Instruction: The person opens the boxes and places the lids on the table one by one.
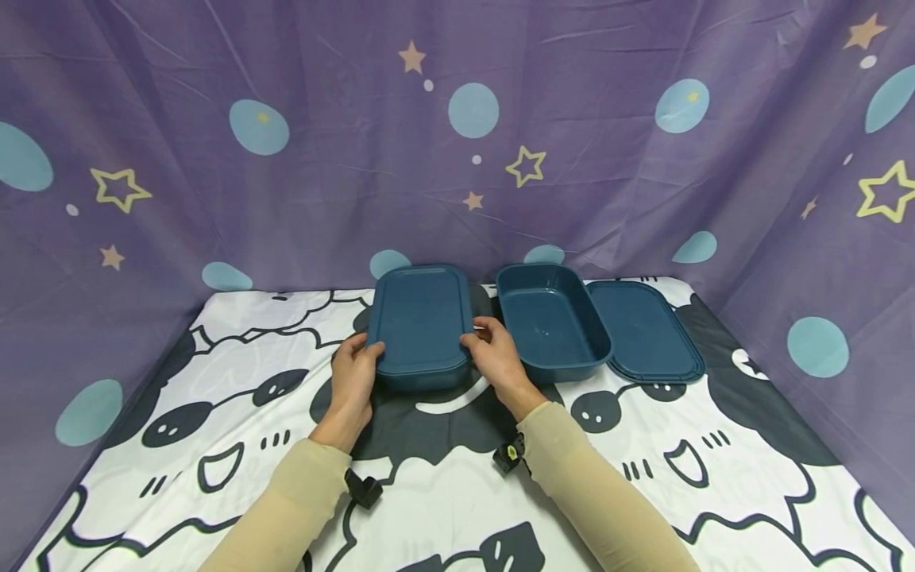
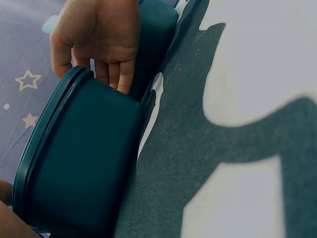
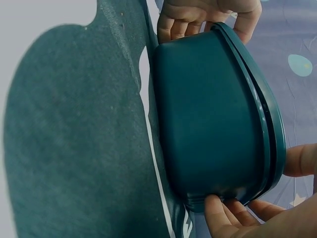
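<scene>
A dark blue rectangular food container (image 1: 422, 380) with its lid (image 1: 422, 318) on top sits on the patterned cloth, left of centre. My left hand (image 1: 353, 381) grips its left side, thumb at the lid's edge. On the opposite side my right hand (image 1: 499, 361) holds it, thumb on the lid's rim and fingers against the wall. In the right wrist view, the right hand's fingers (image 3: 216, 213) curl under the rim, and a thin gap shows between lid (image 3: 270, 114) and container wall near that end.
To the right stands a second blue container (image 1: 546, 318), without a lid. A loose blue lid (image 1: 646, 334) lies flat beyond it, close against its side. Behind the table hangs a purple curtain (image 1: 586, 183) with stars and dots. A black-and-white cartoon cloth (image 1: 443, 492) covers the table.
</scene>
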Motion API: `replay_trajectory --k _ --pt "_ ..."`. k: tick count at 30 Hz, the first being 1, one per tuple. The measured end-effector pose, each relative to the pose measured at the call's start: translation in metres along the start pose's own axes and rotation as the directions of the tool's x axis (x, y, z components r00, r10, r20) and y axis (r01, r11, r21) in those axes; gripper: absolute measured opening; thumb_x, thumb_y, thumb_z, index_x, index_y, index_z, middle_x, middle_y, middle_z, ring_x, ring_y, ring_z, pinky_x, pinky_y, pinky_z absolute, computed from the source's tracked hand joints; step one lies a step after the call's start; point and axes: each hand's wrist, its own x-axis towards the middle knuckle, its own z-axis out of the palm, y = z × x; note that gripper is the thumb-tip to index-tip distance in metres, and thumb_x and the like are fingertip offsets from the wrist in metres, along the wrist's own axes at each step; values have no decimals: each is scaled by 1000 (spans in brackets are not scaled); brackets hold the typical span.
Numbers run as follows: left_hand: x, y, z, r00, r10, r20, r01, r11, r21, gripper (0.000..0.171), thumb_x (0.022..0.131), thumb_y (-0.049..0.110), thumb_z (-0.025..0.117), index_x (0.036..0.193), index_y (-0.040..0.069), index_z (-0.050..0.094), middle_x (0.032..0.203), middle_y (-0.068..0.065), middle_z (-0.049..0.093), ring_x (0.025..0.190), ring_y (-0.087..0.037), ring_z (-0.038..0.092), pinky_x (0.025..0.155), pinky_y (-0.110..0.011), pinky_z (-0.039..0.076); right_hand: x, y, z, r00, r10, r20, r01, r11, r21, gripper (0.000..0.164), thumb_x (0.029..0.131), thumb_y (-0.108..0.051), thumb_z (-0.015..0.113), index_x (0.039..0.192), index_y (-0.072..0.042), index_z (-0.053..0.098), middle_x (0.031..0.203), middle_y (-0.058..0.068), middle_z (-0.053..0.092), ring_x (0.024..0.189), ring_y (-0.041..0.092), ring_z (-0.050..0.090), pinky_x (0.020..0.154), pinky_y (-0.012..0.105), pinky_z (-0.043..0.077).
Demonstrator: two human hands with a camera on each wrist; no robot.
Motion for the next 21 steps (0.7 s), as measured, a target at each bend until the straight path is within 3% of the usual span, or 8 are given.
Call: replay_trajectory --k 12,21 --pt "-1 0 -1 1000 10 6 -10 1000 7 47 91 14 56 135 -1 47 128 -18 52 114 -26 48 99 -37 37 0 -2 0 1000 23 -8 -23 1000 -15 43 90 -17 60 129 0 53 119 15 57 107 26 54 88 40 46" --pt "-1 1 -1 1000 7 6 -7 1000 8 48 91 13 56 136 -1 46 129 -18 51 115 -26 48 99 -37 37 1 -1 -1 1000 16 11 -16 1000 4 42 90 -16 60 129 -1 52 117 15 57 99 24 55 81 36 48"
